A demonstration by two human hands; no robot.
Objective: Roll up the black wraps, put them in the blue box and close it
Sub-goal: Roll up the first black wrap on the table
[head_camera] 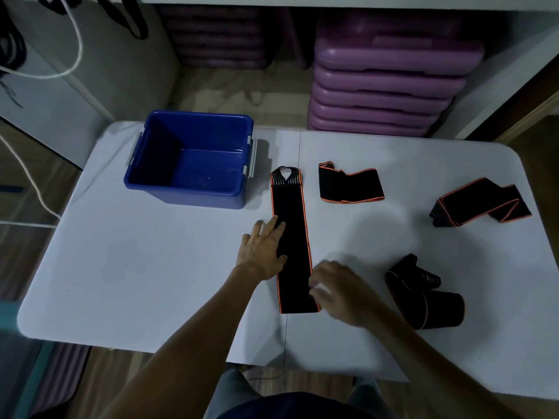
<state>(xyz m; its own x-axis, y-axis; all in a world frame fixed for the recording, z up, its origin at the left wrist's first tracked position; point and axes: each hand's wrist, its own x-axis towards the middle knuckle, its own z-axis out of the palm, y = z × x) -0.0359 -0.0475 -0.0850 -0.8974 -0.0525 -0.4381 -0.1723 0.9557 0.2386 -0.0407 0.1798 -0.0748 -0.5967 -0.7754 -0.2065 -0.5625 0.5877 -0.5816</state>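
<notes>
wrap (290, 237) flat on bench (151, 267), unrolled
left hand (261, 252) presses flat; right hand (335, 290) blurred, grip unclear; roll tight from near end.

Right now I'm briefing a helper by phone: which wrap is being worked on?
Find the blue box on the white table; just right of it lies the wrap. Unlike the three folded ones, it is stretched out flat, under the left hand.
</notes>
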